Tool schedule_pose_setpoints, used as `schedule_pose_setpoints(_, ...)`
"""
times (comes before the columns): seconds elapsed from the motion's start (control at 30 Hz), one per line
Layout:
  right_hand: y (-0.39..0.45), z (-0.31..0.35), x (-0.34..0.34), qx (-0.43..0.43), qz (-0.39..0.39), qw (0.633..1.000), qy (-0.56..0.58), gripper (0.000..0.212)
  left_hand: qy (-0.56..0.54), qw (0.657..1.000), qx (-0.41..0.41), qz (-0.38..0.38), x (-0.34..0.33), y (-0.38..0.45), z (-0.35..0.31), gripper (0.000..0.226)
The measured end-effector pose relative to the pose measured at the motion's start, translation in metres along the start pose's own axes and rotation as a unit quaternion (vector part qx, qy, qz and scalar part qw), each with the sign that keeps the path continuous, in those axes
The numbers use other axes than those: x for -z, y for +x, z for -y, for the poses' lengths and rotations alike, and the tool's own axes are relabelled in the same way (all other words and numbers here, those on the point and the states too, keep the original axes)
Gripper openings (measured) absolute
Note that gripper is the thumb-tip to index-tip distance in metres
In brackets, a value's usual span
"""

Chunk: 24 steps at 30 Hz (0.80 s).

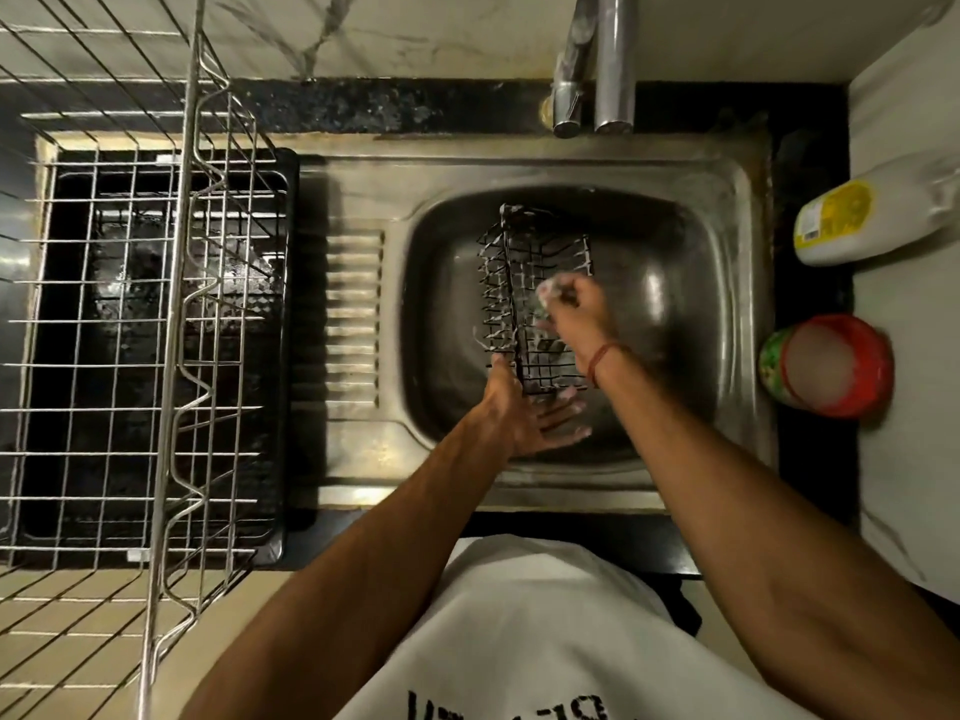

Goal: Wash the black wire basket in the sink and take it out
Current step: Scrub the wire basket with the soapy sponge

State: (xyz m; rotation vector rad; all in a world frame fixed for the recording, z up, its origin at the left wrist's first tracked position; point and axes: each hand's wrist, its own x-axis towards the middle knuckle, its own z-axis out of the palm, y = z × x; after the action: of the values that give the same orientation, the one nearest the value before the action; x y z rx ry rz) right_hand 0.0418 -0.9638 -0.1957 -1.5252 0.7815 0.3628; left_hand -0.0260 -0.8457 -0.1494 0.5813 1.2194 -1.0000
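Scrubbing step in hand, judged from the suds along the wires; rinsing and lifting out not yet done. Black wire basket [535,298] standing tilted inside the steel sink [727,283] bowl, foam-flecked, below and forward of the twin tap spouts [597,65] — no water visibly running. Left hand [524,413] at the basket's near lower corner, fingers straight and slightly spread beneath the bottom edge, thumb up against the near frame wire; bracing rather than gripping. Right hand [574,309] reaching into the basket from the right, fingers curled on a small pale, soapy scrubber [550,291], blurred by motion; red thread at the wrist. Next move, as a judgement: rinsing under the tap, then a firm hold on the frame — slippery wires calling for curled fingers, not a flat palm. Off to the left, steel dish rack [156,324] over a black tray; at right, white bottle [862,215] and red tub [831,363].
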Motion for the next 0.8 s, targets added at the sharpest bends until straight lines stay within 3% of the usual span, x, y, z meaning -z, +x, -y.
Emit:
schedule_pose_setpoints(0.13, -0.015, -0.029, -0.007, 0.016, 0.016, 0.985, -0.172, 0.017, 0.001, 1.000, 0.030, 0.000, 0.003, 0.005, -0.007, 0.102)
schedule_pose_setpoints(0.23, -0.019, -0.047, -0.001, 0.009, 0.031, 0.972, -0.235, 0.015, 0.033, 0.999, 0.025, -0.029, 0.009, 0.010, -0.014, 0.098)
schedule_pose_setpoints(0.6, -0.022, -0.059, 0.031, 0.034, -0.027, 0.988, -0.149, 0.023, 0.142, 0.982, 0.013, -0.122, 0.012, 0.016, -0.024, 0.073)
schedule_pose_setpoints(0.8, -0.018, -0.051, 0.036, 0.092, -0.115, 0.983, -0.112, 0.029, 0.190, 0.963, -0.026, -0.188, 0.012, 0.031, -0.030, 0.089)
